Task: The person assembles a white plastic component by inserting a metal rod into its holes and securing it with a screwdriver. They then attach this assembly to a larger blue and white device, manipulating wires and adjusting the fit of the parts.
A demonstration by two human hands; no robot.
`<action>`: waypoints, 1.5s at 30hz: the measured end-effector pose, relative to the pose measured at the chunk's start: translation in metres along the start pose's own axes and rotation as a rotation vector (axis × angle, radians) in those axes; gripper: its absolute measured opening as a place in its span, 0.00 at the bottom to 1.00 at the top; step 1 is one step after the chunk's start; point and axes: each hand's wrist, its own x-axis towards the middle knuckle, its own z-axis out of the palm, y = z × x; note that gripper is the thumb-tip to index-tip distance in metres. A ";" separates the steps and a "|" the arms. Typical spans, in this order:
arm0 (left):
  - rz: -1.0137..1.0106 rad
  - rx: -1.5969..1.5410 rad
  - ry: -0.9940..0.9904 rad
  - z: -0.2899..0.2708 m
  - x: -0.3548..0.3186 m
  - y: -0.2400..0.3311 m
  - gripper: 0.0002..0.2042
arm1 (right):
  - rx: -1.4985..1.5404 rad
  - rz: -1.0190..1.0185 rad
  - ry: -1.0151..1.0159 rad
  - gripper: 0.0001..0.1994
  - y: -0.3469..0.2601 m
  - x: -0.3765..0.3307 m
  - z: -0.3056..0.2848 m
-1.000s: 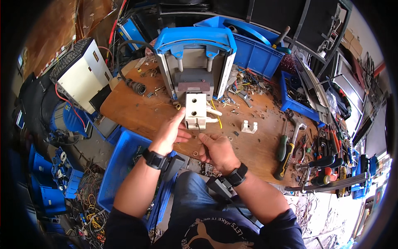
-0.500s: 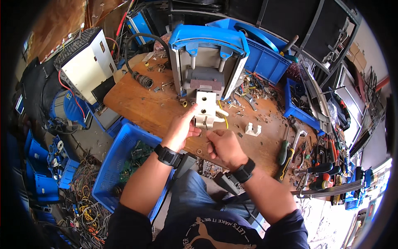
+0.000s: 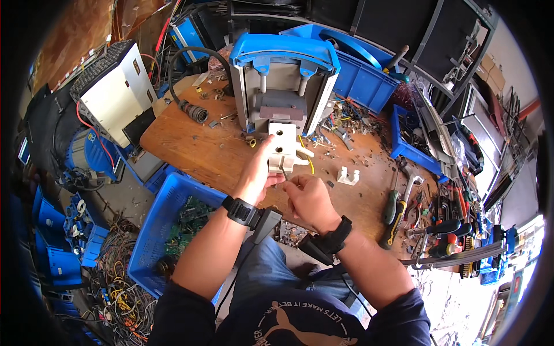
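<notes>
The right hand (image 3: 309, 196) has drawn nearer, pinching a thin metal pin at the cream plastic block (image 3: 281, 145) gripped by the left hand (image 3: 257, 173); its yellow wires (image 3: 310, 157) remain attached, so stripping looks unfinished.

Both forearms reach forward (each wrist wears a black band); the left hand (image 3: 257, 173) is cupped, the right hand (image 3: 309, 196) pinching, fingertips nearly touching.

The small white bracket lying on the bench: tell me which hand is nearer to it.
Right. The right hand sits just below-left of the small white bracket, apart from it. The left hand is farther left, holding the cream plastic block.
</notes>
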 end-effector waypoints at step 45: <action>0.005 -0.033 0.000 -0.007 0.011 -0.008 0.25 | -1.201 -0.339 -0.024 0.12 -0.022 0.029 -0.043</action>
